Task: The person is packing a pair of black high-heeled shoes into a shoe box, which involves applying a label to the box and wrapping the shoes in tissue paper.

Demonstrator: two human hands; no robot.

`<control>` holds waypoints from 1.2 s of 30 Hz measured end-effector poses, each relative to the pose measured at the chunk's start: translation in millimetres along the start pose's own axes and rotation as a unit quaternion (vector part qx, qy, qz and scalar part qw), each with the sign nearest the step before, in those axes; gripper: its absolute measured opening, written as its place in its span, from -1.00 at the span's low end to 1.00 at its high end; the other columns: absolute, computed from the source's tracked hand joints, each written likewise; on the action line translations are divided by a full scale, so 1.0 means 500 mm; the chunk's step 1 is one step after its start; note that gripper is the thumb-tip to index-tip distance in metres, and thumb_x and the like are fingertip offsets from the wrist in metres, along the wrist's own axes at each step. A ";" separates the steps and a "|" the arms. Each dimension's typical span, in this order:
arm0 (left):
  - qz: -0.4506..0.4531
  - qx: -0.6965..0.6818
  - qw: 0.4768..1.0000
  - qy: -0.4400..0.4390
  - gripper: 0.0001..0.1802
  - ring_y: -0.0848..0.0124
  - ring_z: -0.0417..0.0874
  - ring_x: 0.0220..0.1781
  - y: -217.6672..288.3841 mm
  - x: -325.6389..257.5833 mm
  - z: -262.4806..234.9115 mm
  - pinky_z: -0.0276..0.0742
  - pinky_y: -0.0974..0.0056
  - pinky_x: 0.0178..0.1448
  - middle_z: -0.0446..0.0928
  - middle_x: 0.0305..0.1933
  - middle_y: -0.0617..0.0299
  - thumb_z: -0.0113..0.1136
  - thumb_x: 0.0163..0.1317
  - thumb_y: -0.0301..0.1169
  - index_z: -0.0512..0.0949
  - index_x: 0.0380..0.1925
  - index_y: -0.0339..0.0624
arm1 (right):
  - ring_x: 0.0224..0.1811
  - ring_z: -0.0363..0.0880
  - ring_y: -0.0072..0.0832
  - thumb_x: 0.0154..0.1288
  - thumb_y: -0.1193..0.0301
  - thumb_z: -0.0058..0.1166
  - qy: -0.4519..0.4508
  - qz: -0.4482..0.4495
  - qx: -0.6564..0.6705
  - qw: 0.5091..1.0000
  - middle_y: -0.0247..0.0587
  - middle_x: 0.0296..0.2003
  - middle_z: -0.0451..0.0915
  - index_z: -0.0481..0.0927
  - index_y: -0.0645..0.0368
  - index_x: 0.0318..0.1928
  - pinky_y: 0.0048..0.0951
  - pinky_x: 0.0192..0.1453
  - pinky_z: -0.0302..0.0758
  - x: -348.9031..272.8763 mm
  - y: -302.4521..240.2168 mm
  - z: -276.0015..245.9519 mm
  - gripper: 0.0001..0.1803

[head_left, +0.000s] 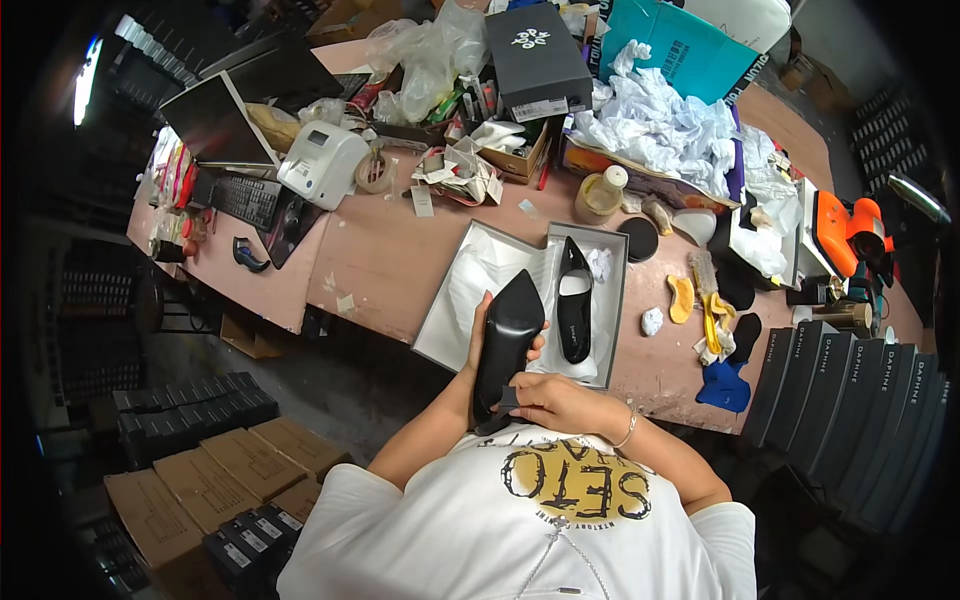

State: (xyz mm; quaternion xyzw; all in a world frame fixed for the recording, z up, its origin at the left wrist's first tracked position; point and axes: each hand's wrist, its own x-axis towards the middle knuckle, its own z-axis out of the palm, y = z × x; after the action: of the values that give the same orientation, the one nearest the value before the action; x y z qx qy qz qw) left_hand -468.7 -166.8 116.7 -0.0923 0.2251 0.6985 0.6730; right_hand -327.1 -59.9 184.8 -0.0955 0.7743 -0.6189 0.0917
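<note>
A black pointed-toe shoe (512,315) is in my left hand (474,345), tilted with its toe away from me. My fingers wrap round both sides of it. Close to the shoe's heel end, my right hand (565,402) pinches a small dark grey flat piece (508,399); whether it touches the shoe I cannot tell. Beyond my hands lies an open grey shoebox (430,325) with white tissue paper (480,270) inside. Another black pointed shoe (575,320) rests in its right part, beside a crumpled paper ball (598,264).
Right of the box are a yellow-handled brush (712,315), a blue cloth (724,386) and a row of dark shoeboxes (830,390). Behind stand a bottle (601,195) and a carton of crumpled paper (655,130). A label printer (322,165) and keyboard (247,200) occupy the left.
</note>
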 end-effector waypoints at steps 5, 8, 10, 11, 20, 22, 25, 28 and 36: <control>0.075 -0.012 0.996 0.048 -0.13 0.08 0.61 -0.20 -0.014 0.022 -0.013 0.55 0.04 0.01 0.54 -0.23 -0.07 -0.32 0.22 0.40 0.48 -0.02 -0.23 | -0.20 0.51 -0.25 -0.15 0.63 0.17 0.253 -0.075 -0.299 0.917 -0.22 -0.23 0.53 0.67 0.10 -0.16 -0.31 -0.14 0.48 0.072 -0.034 -0.029 -0.58; 0.049 0.024 0.997 0.058 -0.20 0.08 0.61 -0.10 -0.005 0.017 -0.022 0.52 -0.05 0.11 0.55 -0.11 -0.08 -0.30 0.26 0.34 0.47 0.01 -0.18 | -0.19 0.51 -0.25 -0.13 0.62 0.16 0.214 -0.069 -0.253 0.941 -0.23 -0.24 0.52 0.66 0.10 -0.15 -0.33 -0.14 0.48 0.057 -0.031 -0.014 -0.58; 0.025 0.012 0.999 -0.029 -0.21 0.14 0.63 -0.12 0.003 0.010 -0.025 0.58 -0.01 0.00 0.56 -0.14 -0.03 -0.30 0.27 0.33 0.47 0.01 -0.16 | -0.19 0.52 -0.25 -0.10 0.60 0.17 0.163 -0.080 -0.240 0.954 -0.24 -0.26 0.53 0.66 0.08 -0.12 -0.32 -0.12 0.49 0.034 -0.011 -0.002 -0.58; 0.030 0.038 0.998 0.027 -0.21 0.16 0.64 -0.16 0.002 0.008 -0.006 0.60 0.03 -0.05 0.56 -0.16 -0.02 -0.31 0.27 0.33 0.46 0.01 -0.17 | -0.19 0.52 -0.25 -0.09 0.60 0.17 0.188 -0.082 -0.260 0.944 -0.24 -0.27 0.53 0.66 0.08 -0.12 -0.31 -0.12 0.49 0.035 -0.009 -0.007 -0.59; 0.023 0.125 0.990 -0.058 -0.13 0.29 0.65 -0.38 0.005 -0.013 0.113 0.60 0.31 -0.34 0.57 -0.18 0.01 -0.32 0.28 0.35 0.43 0.05 -0.31 | -0.18 0.57 -0.33 0.18 0.52 0.11 0.439 0.101 0.020 0.893 -0.11 -0.24 0.57 0.53 0.23 0.07 -0.41 -0.05 0.47 -0.019 -0.039 -0.181 -0.60; 0.000 0.085 0.985 0.153 -0.12 0.28 0.66 -0.37 -0.010 -0.014 0.149 0.61 0.31 -0.28 0.57 -0.16 0.05 -0.28 0.25 0.36 0.41 0.08 -0.28 | -0.28 0.57 -0.17 0.14 0.44 0.19 0.311 -0.089 -0.186 0.928 -0.09 -0.34 0.55 0.57 0.21 -0.09 -0.32 -0.18 0.53 -0.008 -0.060 -0.128 -0.70; -0.018 0.128 0.991 0.024 -0.19 0.31 0.66 -0.27 -0.016 -0.011 0.112 0.63 0.30 -0.18 0.57 -0.14 0.09 -0.24 0.27 0.32 0.44 0.05 -0.24 | -0.39 0.56 -0.13 0.08 0.45 0.26 0.353 -0.036 -0.239 0.904 -0.13 -0.43 0.55 0.57 0.20 -0.31 -0.25 -0.29 0.52 0.026 -0.029 -0.128 -0.83; -0.030 0.135 0.989 -0.051 -0.24 0.32 0.64 -0.12 -0.016 -0.002 0.093 0.61 0.29 -0.03 0.57 -0.10 0.08 -0.22 0.30 0.28 0.44 0.07 -0.22 | -0.41 0.57 -0.21 0.01 0.51 0.29 0.412 -0.022 -0.229 0.882 -0.17 -0.45 0.53 0.57 0.10 -0.36 -0.27 -0.32 0.51 0.044 0.016 -0.146 -0.83; 0.112 0.308 0.944 0.029 -0.22 0.27 0.55 0.10 0.080 0.024 0.039 0.49 0.26 0.16 0.45 0.13 0.05 -0.03 0.31 0.09 0.18 0.31 -0.29 | -0.20 0.56 0.01 0.24 0.41 0.10 0.440 0.149 -0.169 0.869 0.05 -0.28 0.59 0.57 0.27 -0.26 -0.16 -0.12 0.50 -0.042 0.178 -0.197 -0.83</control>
State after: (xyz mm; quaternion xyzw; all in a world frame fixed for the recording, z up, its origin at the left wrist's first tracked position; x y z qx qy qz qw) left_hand -505.6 -147.2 136.4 0.1254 0.4574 0.6632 0.5790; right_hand -335.5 57.4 119.8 0.2889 0.8323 -0.4355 -0.1850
